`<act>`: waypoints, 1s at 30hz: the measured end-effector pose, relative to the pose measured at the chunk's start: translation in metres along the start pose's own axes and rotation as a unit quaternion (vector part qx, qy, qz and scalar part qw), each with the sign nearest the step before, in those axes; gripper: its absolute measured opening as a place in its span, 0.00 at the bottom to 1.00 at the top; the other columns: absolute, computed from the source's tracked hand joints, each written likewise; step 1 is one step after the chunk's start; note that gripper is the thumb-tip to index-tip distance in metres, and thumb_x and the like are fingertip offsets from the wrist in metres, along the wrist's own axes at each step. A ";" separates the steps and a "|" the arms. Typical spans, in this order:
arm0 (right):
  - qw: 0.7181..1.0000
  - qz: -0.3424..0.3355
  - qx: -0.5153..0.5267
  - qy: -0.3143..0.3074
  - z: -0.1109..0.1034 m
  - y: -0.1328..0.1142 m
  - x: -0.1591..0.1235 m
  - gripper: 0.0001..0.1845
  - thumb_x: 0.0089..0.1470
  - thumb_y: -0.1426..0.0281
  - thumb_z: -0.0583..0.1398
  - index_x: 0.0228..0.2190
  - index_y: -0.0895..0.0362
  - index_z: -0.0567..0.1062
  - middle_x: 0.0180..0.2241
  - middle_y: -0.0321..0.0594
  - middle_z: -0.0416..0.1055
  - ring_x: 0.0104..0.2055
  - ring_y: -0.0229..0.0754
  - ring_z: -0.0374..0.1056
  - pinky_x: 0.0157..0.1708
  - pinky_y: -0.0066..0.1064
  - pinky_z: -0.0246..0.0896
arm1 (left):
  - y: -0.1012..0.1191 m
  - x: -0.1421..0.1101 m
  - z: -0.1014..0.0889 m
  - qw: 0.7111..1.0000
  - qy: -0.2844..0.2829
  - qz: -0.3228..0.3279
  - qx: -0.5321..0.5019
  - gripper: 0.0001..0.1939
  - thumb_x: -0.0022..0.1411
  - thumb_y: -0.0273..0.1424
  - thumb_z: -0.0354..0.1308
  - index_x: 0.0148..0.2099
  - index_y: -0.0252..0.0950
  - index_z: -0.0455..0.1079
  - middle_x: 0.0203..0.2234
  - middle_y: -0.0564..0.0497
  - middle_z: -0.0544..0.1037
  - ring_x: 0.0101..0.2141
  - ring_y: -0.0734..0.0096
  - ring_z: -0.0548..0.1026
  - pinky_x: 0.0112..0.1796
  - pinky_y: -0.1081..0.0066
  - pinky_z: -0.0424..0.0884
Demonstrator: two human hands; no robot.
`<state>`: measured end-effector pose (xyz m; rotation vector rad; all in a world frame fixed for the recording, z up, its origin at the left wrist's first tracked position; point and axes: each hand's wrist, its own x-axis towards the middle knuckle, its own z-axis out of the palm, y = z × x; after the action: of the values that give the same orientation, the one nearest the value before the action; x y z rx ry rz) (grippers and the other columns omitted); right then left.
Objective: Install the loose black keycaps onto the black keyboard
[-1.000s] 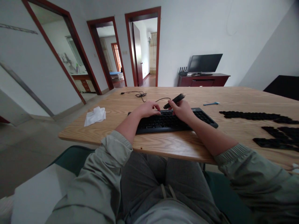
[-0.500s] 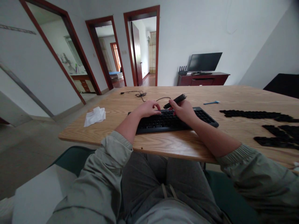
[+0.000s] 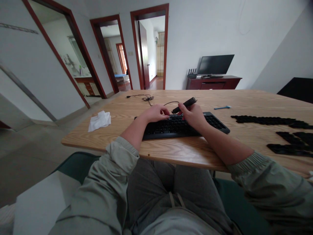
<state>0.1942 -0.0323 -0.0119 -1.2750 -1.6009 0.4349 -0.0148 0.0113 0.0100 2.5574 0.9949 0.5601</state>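
A black keyboard [image 3: 166, 132] lies near the front edge of the wooden table, with its key area partly hidden by my hands. Over its upper left part, my left hand [image 3: 157, 113] is curled, thumb and fingertip brought together; whatever is between them is too small to make out. My right hand [image 3: 193, 116] grips a black stick-shaped tool [image 3: 188, 102] above the keyboard's upper middle. The tool tilts, its lower tip pointing left toward my left fingertips and its upper end showing a bit of metal.
Rows of small black pieces, seemingly keycaps [image 3: 264, 120], lie at the right of the table [image 3: 122, 145]. A small blue tool [image 3: 222, 107] rests beyond the keyboard. Crumpled white tissue [image 3: 99, 121] is at the left, and a coiled black cable [image 3: 147, 98] runs behind.
My left thumb and fingertip have come closer together over the keyboard. The right hand keeps the black tool at nearly the same spot, and the view has shifted slightly.
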 end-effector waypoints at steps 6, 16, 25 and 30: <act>1.000 -0.003 0.016 -0.005 0.001 -0.002 -0.002 0.31 0.56 0.46 0.56 0.26 0.62 0.78 0.20 0.44 0.74 0.17 0.36 0.63 0.19 0.28 0.55 | 0.002 -0.001 -0.001 0.999 -0.034 0.014 0.012 0.14 0.56 0.31 0.59 0.44 0.35 0.78 0.34 0.50 0.81 0.33 0.73 0.75 0.38 0.73 0.69; 0.999 0.004 0.031 -0.009 0.002 0.000 -0.001 0.31 0.55 0.45 0.56 0.29 0.63 0.78 0.24 0.47 0.77 0.19 0.38 0.65 0.19 0.28 0.56 | 0.003 0.000 0.003 0.998 -0.022 0.014 0.049 0.13 0.55 0.27 0.57 0.42 0.36 0.78 0.35 0.51 0.81 0.35 0.72 0.75 0.38 0.73 0.69; 1.000 0.001 0.022 -0.016 0.002 0.000 -0.003 0.31 0.55 0.45 0.55 0.28 0.62 0.78 0.24 0.47 0.77 0.20 0.39 0.67 0.20 0.28 0.57 | 0.003 0.002 0.005 0.996 -0.014 0.018 0.084 0.12 0.55 0.27 0.56 0.41 0.36 0.77 0.35 0.51 0.81 0.35 0.72 0.75 0.38 0.73 0.68; 0.999 -0.006 0.022 -0.029 0.002 0.005 -0.002 0.31 0.56 0.46 0.56 0.27 0.62 0.78 0.23 0.46 0.76 0.21 0.39 0.67 0.20 0.28 0.57 | 0.002 0.003 0.008 0.993 -0.004 0.039 0.113 0.10 0.54 0.27 0.56 0.39 0.36 0.76 0.34 0.51 0.80 0.34 0.70 0.74 0.37 0.72 0.68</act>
<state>0.1945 -0.0318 -0.0173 -1.2291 -1.6386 0.5008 -0.0083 0.0103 0.0049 2.8056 1.0116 0.4803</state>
